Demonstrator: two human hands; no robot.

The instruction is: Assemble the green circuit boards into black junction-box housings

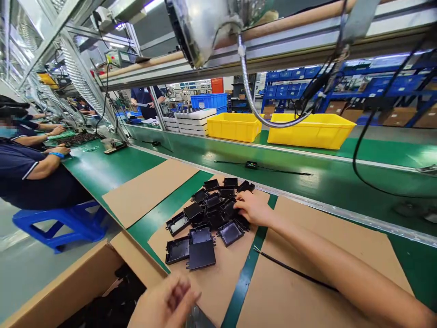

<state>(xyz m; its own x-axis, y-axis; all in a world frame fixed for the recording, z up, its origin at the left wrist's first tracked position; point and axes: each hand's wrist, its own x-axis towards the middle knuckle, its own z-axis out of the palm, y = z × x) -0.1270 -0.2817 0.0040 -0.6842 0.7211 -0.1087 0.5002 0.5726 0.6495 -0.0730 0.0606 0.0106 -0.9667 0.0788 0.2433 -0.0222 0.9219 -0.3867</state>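
Observation:
A pile of shallow black plastic cases (214,200) lies on a cardboard sheet (221,278) on the green bench. My right hand (251,207) reaches to the pile's right side, fingers closed at the edge of one case; the fingertips are partly hidden. At the bottom, my left hand (167,300) is slightly blurred, its fingers curled. A dark, smooth piece (200,318) shows just below its thumb; whether the hand grips it is unclear. Closest to this hand in the pile is a case turned flat side up (202,254). A black cable (293,269) with bare wire ends passes under my right forearm.
An open carton (68,291) with dark parts stands at lower left. Another cardboard sheet (150,189) lies on the bench. Yellow bins (309,132) stand beyond the green belt (280,166). A flexible metal hose (247,86) hangs ahead. Co-workers (27,159) sit at left.

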